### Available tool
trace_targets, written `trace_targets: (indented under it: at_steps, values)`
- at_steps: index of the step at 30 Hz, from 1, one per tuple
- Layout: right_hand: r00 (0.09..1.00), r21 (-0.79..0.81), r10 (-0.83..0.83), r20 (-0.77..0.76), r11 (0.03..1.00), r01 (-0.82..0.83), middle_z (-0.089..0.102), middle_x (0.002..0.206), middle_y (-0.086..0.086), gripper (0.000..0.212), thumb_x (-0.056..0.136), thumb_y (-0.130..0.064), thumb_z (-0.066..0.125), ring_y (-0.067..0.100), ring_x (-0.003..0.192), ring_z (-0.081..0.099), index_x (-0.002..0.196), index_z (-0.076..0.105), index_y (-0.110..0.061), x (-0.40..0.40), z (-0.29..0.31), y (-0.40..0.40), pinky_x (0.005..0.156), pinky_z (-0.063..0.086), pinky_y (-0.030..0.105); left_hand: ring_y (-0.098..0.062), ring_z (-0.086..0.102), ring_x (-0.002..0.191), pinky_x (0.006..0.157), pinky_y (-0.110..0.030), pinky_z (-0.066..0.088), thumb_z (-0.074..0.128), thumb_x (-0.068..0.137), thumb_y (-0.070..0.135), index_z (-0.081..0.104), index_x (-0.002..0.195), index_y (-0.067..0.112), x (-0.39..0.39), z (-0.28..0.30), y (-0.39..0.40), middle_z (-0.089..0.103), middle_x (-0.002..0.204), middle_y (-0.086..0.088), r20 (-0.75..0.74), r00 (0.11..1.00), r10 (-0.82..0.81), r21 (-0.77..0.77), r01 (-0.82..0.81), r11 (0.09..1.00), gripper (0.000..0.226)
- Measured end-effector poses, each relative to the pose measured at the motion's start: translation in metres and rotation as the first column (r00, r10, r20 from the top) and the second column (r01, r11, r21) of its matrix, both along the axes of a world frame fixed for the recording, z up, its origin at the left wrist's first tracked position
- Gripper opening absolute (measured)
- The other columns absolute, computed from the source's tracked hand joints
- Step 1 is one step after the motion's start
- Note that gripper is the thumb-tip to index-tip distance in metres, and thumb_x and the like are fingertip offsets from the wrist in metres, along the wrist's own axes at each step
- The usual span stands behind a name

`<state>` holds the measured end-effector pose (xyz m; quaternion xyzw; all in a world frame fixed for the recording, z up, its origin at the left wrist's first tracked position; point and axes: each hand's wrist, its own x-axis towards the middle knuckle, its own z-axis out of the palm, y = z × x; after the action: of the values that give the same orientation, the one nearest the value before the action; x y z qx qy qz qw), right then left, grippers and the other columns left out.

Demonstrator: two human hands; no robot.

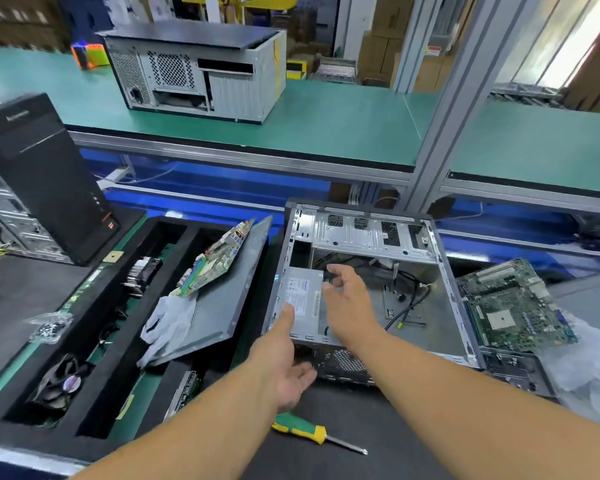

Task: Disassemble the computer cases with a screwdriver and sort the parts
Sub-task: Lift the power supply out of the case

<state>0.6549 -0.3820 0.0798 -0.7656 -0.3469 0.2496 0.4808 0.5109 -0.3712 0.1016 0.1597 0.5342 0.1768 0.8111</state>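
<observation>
An open grey computer case (444, 282) lies on its side in front of me, with loose black cables (407, 303) inside. A silver power supply (303, 299) sits in its left near corner. My left hand (284, 362) is at the case's near left corner, thumb up along the power supply's edge, fingers spread below the rear panel. My right hand (347, 299) hovers over the power supply's right side with fingers spread, holding nothing. A green and yellow screwdriver (312, 432) lies on the dark mat near me.
A motherboard (513, 306) rests right of the case on another chassis. Left, a side panel (222, 299) carries a second motherboard (215, 258) and a white glove (168, 323), over black foam sorting trays (94, 341) with fans. A black tower (42, 174) stands far left; another case (201, 71) on the shelf.
</observation>
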Motion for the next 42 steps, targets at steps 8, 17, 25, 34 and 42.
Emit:
trace_targets:
  at_steps: [8, 17, 25, 34, 42]
  values:
    - [0.922, -0.211, 0.259, -0.286, 0.922, -0.324, 0.036, 0.162, 0.005, 0.114, 0.081, -0.054, 0.081, 0.025, 0.142, 0.043, 0.164, 0.007, -0.029, 0.025, -0.002, 0.017, 0.107, 0.042, 0.033, -0.028, 0.068, 0.106, 0.108, -0.040, 0.038, 0.056, 0.087, 0.078, 0.063, 0.132, 0.019, 0.023, -0.017, -0.002, 0.070, 0.128, -0.011, -0.132, 0.989, -0.069, -0.006, 0.069, 0.998, 0.075]
    - [0.819, -0.062, 0.370, -0.439, 0.897, -0.438, 0.062, 0.129, -0.013, 0.096, 0.072, -0.059, 0.087, 0.013, 0.114, 0.064, 0.149, 0.033, -0.038, 0.055, -0.026, 0.032, 0.095, 0.053, 0.039, -0.024, 0.063, 0.081, 0.078, -0.036, 0.055, 0.079, 0.074, 0.069, 0.075, 0.107, 0.014, 0.020, -0.041, 0.000, 0.064, 0.081, -0.007, -0.102, 0.995, 0.022, 0.068, -0.015, 0.998, 0.065]
    - [0.794, -0.051, 0.446, -0.413, 0.859, -0.509, 0.070, 0.124, -0.012, 0.080, 0.063, -0.066, 0.089, 0.018, 0.113, 0.068, 0.127, 0.044, -0.051, 0.070, -0.026, 0.028, 0.101, 0.053, 0.049, -0.020, 0.051, 0.063, 0.092, -0.046, 0.060, 0.085, 0.057, 0.061, 0.076, 0.105, 0.011, 0.022, -0.045, 0.000, 0.062, 0.059, -0.001, -0.015, 0.987, 0.162, 0.100, -0.160, 0.982, 0.070]
    - [0.689, -0.097, 0.723, -0.053, 0.683, -0.724, 0.007, 0.165, -0.024, 0.122, 0.064, -0.061, 0.091, 0.008, 0.150, 0.021, 0.150, 0.004, -0.068, 0.078, -0.025, 0.011, 0.118, 0.028, 0.038, -0.018, 0.051, 0.060, 0.068, -0.035, 0.058, 0.083, 0.084, 0.042, 0.072, 0.101, 0.010, 0.021, -0.044, -0.002, 0.062, 0.062, -0.002, 0.012, 0.985, 0.174, 0.074, -0.175, 0.982, 0.038]
    - [0.679, -0.220, 0.722, 0.130, 0.689, -0.690, -0.021, 0.164, -0.020, 0.139, 0.052, -0.060, 0.092, 0.021, 0.148, 0.028, 0.150, -0.006, -0.065, 0.065, -0.031, 0.024, 0.099, 0.047, 0.031, -0.032, 0.066, 0.098, 0.089, -0.042, 0.061, 0.079, 0.088, 0.043, 0.068, 0.122, 0.000, 0.024, -0.045, -0.002, 0.074, 0.113, -0.019, 0.037, 0.981, 0.191, 0.101, -0.193, 0.976, 0.056]
